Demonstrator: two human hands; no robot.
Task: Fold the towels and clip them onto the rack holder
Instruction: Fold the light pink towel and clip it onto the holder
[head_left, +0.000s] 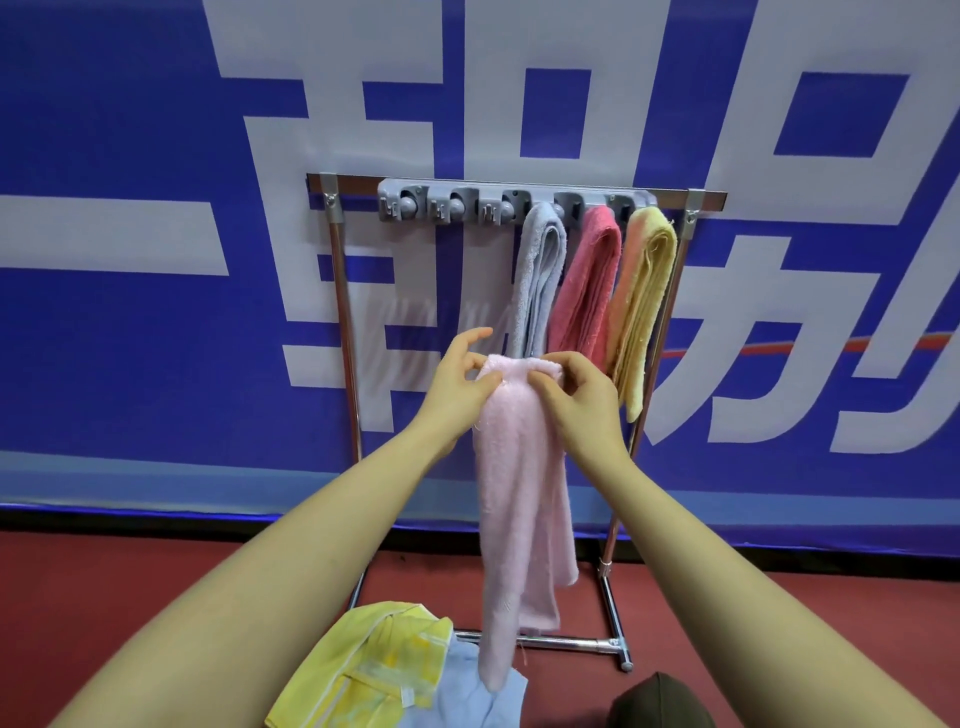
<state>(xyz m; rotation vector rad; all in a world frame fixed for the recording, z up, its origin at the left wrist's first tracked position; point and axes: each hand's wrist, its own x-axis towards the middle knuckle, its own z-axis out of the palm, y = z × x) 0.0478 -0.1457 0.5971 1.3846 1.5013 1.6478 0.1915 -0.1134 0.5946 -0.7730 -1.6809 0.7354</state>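
Observation:
A light pink towel (519, 493) hangs folded lengthwise in front of me. My left hand (460, 384) pinches its top fold from the left, and my right hand (576, 395) pinches it from the right. Behind stands a metal rack (343, 291) with a grey clip holder (467, 200) along its top bar. Three towels hang clipped at the holder's right end: a grey-lilac towel (537, 275), a red-pink towel (587, 280) and a yellow-orange towel (644, 301). The three clips on the left hold nothing.
A yellow towel (374, 670) and a light blue towel (467, 696) lie on the red floor below my arms. A dark brown object (660, 701) shows at the bottom edge. A blue and white banner (156, 260) covers the wall behind the rack.

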